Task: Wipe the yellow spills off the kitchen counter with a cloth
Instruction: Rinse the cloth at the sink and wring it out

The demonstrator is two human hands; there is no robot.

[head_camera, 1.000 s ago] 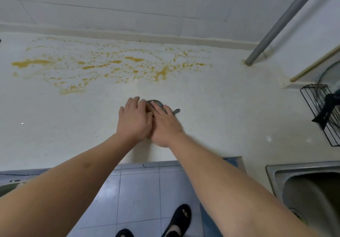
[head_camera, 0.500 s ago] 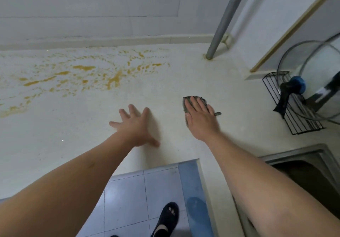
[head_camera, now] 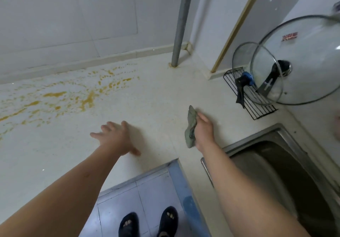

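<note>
The right hand (head_camera: 203,131) grips the bunched cloth (head_camera: 191,126) above the tabletop (head_camera: 156,98), beside the sink (head_camera: 276,163). The left hand (head_camera: 116,138) lies spread, fingers apart, holding nothing. The yellow spills (head_camera: 60,98) sit well apart, far left. Risk: a bunched cloth offers little contact area and may smear the spills wider.

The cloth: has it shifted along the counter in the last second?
Yes. The cloth, gripped by the right hand, has moved right, away from the yellow spills and toward the sink.
</note>
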